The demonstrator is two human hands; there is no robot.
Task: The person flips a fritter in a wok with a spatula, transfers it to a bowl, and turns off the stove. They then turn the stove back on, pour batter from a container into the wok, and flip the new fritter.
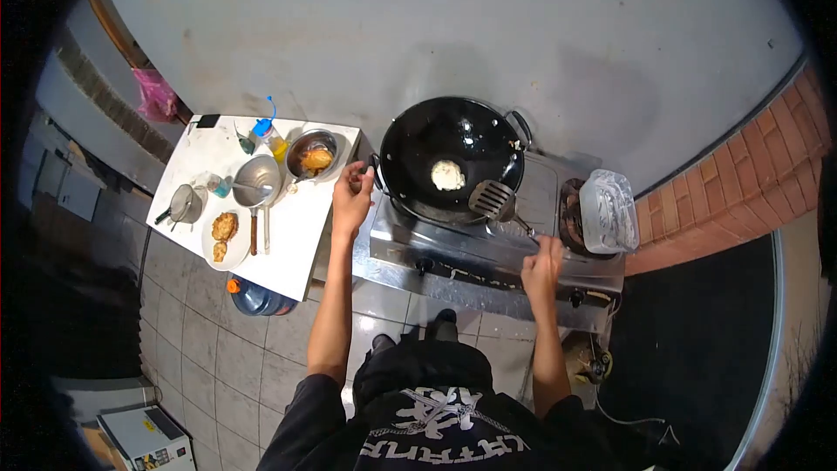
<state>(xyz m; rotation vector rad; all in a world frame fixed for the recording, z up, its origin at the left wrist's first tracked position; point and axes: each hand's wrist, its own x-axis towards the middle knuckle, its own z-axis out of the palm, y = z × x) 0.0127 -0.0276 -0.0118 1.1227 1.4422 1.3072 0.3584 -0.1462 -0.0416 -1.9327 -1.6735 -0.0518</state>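
A large black wok (414, 135) sits on the stove, with a small pale piece of food (448, 175) in its bottom. My right hand (542, 269) is closed round the handle of a slotted spatula (493, 201), whose head is over the wok's near right side. At the wok's left handle (376, 172) is my left hand (352, 196), its fingers curled close to the handle; whether they grip it is hard to tell.
On the left, a white table (292, 257) holds a plate of fried food (224, 249), a metal bowl (316, 155), a pan (257, 176), a strainer (182, 203) and an oil bottle (272, 139). A foil-like tray (609, 212) stands on the right burner. A brick ledge (715, 183) is beyond it.
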